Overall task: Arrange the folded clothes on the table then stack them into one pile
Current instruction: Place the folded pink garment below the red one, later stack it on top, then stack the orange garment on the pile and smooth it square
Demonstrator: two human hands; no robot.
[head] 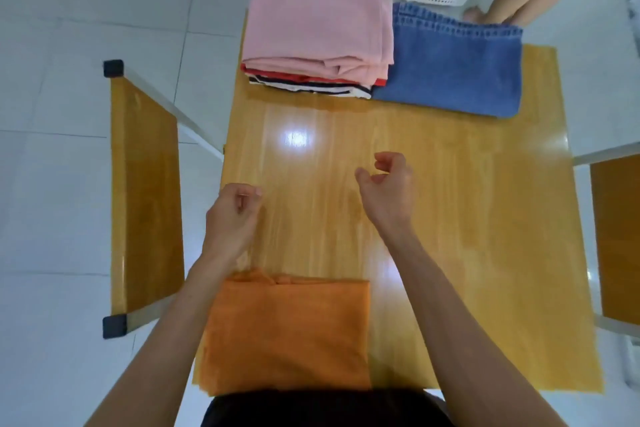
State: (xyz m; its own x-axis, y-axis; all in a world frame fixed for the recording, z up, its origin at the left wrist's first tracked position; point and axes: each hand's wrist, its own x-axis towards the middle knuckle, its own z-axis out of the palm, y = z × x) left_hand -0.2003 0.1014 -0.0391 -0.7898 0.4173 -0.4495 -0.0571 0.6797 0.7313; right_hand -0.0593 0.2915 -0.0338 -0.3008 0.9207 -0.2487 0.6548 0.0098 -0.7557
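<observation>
Both hands hang empty over the bare middle of the counter (450, 184). The left grip (233, 215) is loosely curled, and the right grip (388, 187) likewise, holding nothing. The orange cloth (291, 333) lies below them at the bottom centre. The pile (318, 42) topped in pink and the jeans (450, 69) beside it sit well apart at the upper centre.

arms: 2, bare, no sleeves | garment (325, 407): dark, at bottom edge

On the table (450, 218), a clothes pile (317, 42) sits far-left beside folded jeans (450, 69) (touching); another folded garment (287, 333) lies near.
</observation>
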